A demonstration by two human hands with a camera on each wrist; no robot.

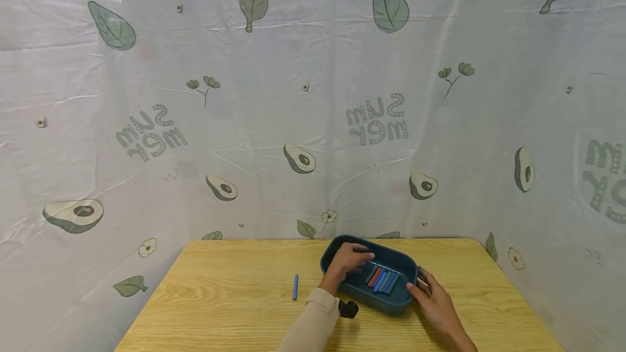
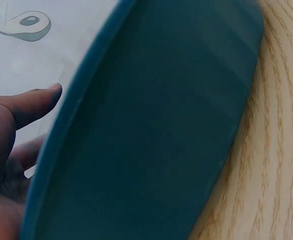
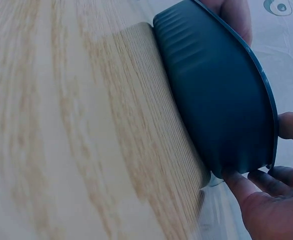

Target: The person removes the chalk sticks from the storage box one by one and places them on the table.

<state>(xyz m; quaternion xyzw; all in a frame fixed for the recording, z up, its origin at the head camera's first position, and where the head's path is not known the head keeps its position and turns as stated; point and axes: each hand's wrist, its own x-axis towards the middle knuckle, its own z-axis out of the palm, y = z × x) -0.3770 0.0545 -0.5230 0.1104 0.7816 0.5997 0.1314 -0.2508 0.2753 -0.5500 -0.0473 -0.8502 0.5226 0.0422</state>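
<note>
Dark teal bin (image 1: 368, 298) held at its right end

Angled across the wood-grain table (image 1: 220, 287), the bin stood with its left end farther off than its right. A row of sticks (image 1: 383, 280) lay inside, side by side on the floor of its right half, coloured dark green, red and blue. One blue stick (image 1: 295, 287) lay on the table to the left, apart from the bin. The right hand (image 1: 435, 302) gripped the bin's right end, with digits at the rim and others against the outer wall. The left hand (image 1: 345, 261) reached over the near wall into the bin's left part, its fingers loosely extended and apart from the row; the left wrist view showed its thumb beyond the rim, while the wall hid part of the fingers. A cream sleeve (image 1: 313, 324) covered the left forearm, and a black object (image 1: 349, 309) sat by its cuff. Behind the table hung a pale sheet (image 1: 264, 69) printed with avocados (image 1: 295, 156) and leaves (image 1: 390, 6).
</note>
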